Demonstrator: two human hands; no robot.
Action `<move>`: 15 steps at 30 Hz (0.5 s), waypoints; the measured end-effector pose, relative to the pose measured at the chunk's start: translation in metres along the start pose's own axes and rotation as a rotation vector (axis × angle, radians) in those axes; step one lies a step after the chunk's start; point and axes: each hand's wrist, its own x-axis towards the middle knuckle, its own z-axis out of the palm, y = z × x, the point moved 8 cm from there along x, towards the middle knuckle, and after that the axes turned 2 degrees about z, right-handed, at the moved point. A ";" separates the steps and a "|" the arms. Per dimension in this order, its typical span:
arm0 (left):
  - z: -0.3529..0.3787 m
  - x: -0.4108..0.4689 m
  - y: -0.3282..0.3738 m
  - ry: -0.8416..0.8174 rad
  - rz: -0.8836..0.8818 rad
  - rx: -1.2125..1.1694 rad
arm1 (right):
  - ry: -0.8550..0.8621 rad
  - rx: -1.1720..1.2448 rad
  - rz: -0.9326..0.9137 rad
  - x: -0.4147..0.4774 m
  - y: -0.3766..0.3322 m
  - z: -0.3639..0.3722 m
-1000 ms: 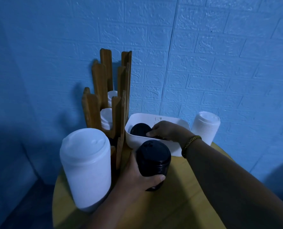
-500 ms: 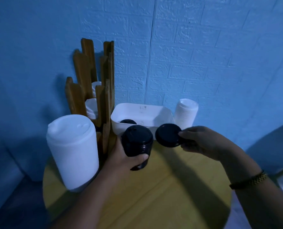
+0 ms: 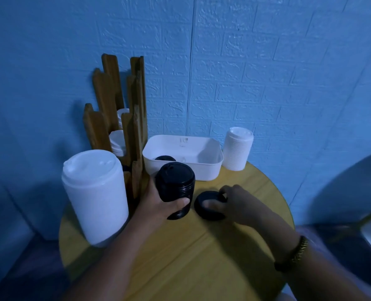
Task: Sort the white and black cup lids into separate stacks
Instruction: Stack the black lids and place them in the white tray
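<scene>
Gripping the black lid stack (image 3: 175, 183) upright near the tabletop's middle, the left hand (image 3: 156, 204) steadies it. The right hand (image 3: 241, 203) pinches a single black lid (image 3: 208, 215) just beside it. The likely next move is seating that lid squarely on top.

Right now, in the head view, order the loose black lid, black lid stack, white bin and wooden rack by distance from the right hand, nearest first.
1. Loose black lid: pinched by the right hand.
2. Black lid stack: just left, held in the left hand.
3. White bin: behind, toward the wall.
4. Wooden rack: back left.
</scene>
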 end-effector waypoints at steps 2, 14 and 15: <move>0.000 0.000 0.001 -0.001 0.010 0.003 | -0.006 -0.076 -0.043 0.001 -0.009 0.016; 0.000 0.000 -0.003 -0.018 -0.002 -0.018 | -0.020 0.016 -0.151 0.007 -0.010 0.016; 0.000 0.000 -0.003 -0.019 -0.006 -0.021 | -0.062 0.081 -0.164 0.007 -0.007 0.013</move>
